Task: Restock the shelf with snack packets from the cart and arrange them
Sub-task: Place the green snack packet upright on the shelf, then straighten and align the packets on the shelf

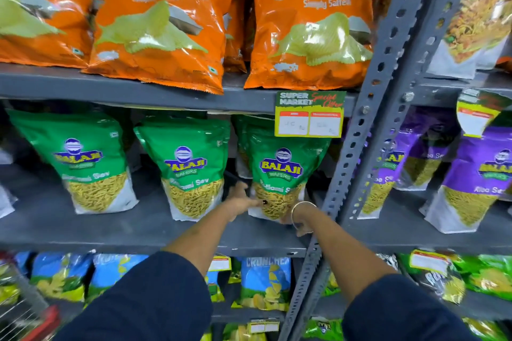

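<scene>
A green sev packet stands upright at the right end of the middle shelf. My left hand grips its lower left edge. My right hand, a bangle on the wrist, holds its lower right corner, with the fingers mostly hidden behind the packet. Two more green sev packets stand in a row to its left. Another green packet stands behind it.
Orange chip bags fill the shelf above. A price tag hangs over the held packet's top. A grey perforated upright stands just right of it, with purple packets beyond. Blue chip bags sit below. The cart's corner shows bottom left.
</scene>
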Action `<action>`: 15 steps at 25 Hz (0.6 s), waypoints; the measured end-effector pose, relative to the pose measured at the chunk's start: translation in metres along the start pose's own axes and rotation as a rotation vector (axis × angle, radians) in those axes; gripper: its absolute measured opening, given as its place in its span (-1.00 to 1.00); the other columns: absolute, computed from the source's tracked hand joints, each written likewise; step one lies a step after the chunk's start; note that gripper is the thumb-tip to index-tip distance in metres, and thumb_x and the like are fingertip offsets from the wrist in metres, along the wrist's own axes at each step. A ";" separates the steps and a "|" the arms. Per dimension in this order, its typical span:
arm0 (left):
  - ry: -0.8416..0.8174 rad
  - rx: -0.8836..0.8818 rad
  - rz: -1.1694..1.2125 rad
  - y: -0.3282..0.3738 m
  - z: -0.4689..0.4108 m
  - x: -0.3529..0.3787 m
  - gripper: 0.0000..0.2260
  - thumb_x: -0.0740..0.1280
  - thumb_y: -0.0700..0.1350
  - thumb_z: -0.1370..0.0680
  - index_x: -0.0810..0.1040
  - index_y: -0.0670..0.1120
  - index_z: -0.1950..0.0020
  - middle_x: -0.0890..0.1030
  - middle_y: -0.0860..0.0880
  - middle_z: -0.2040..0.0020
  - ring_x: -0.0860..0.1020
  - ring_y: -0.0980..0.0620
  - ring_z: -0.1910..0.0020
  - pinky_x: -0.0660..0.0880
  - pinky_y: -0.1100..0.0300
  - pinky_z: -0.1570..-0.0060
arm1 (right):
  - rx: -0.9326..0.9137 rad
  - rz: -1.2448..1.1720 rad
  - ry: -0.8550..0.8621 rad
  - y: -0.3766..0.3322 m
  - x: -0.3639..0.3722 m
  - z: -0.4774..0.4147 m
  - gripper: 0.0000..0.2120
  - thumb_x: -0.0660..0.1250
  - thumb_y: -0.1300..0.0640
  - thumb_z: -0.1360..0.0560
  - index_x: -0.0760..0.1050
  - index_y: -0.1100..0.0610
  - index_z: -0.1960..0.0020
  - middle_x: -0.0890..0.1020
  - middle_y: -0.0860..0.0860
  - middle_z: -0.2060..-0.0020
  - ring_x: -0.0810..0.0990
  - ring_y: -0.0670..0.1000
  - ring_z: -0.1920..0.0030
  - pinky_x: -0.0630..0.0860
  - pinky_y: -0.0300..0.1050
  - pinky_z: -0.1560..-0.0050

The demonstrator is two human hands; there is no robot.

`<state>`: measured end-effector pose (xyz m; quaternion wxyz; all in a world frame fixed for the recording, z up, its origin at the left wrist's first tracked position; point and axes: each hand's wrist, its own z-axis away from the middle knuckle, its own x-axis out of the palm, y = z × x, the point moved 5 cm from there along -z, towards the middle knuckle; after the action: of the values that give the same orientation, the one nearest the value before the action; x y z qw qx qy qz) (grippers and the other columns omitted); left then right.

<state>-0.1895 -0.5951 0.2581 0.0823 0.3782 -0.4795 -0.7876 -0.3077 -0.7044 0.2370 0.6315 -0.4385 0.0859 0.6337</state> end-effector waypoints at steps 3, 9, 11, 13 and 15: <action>-0.225 -0.136 -0.071 -0.036 0.032 -0.028 -0.78 0.25 -0.17 -0.54 0.41 -0.03 0.32 0.42 0.00 0.30 0.44 0.13 0.38 0.39 0.23 0.44 | 0.073 0.231 -0.332 -0.025 0.034 0.010 -0.53 0.27 -0.06 -0.48 0.32 0.31 -0.16 0.55 0.27 0.02 0.49 0.18 -0.28 0.35 0.04 -0.40; 0.011 -0.493 0.070 -0.180 0.070 -0.197 -0.77 0.32 0.01 -0.42 0.41 -0.09 0.35 0.59 -0.07 0.48 0.51 -0.03 0.46 0.45 0.07 0.37 | -0.523 0.222 -0.330 -0.179 0.142 0.046 -0.77 0.35 0.04 -0.45 0.49 0.20 0.03 0.52 0.11 -0.01 0.50 0.10 0.13 0.46 -0.10 0.26; 0.324 -0.424 0.000 -0.211 0.071 -0.267 -0.72 0.42 0.04 -0.33 0.50 -0.12 0.15 0.69 -0.23 0.16 0.61 -0.19 0.12 0.51 -0.08 0.12 | -0.664 0.158 -0.205 -0.226 0.179 0.047 -0.29 0.42 -0.03 -0.37 0.22 0.23 -0.39 0.37 0.11 -0.36 0.44 0.13 -0.26 0.48 0.00 -0.13; 0.488 -0.282 -0.067 -0.222 0.066 -0.322 -0.24 0.51 0.16 -0.23 0.38 -0.24 -0.27 0.49 -0.28 -0.25 0.46 -0.18 -0.27 0.41 0.01 -0.20 | -0.716 -0.035 -0.142 -0.267 0.210 0.044 -0.02 0.52 0.01 -0.27 0.02 0.25 -0.46 0.26 0.14 -0.45 0.28 0.11 -0.42 0.28 -0.05 -0.38; 0.423 -0.148 0.154 -0.221 0.049 -0.344 -0.09 0.58 0.02 -0.17 0.23 -0.23 -0.37 0.41 -0.21 -0.27 0.38 -0.12 -0.33 0.42 0.17 -0.15 | -0.702 -0.237 -0.090 -0.291 0.221 0.029 0.13 0.61 0.04 -0.11 0.01 0.27 -0.46 0.22 0.16 -0.47 0.22 0.10 -0.46 0.22 -0.02 -0.45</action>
<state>0.0700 -0.2757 0.2670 0.2684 0.4901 -0.4199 -0.7152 -0.0261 -0.4700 0.2369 0.5147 -0.6071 -0.2156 0.5657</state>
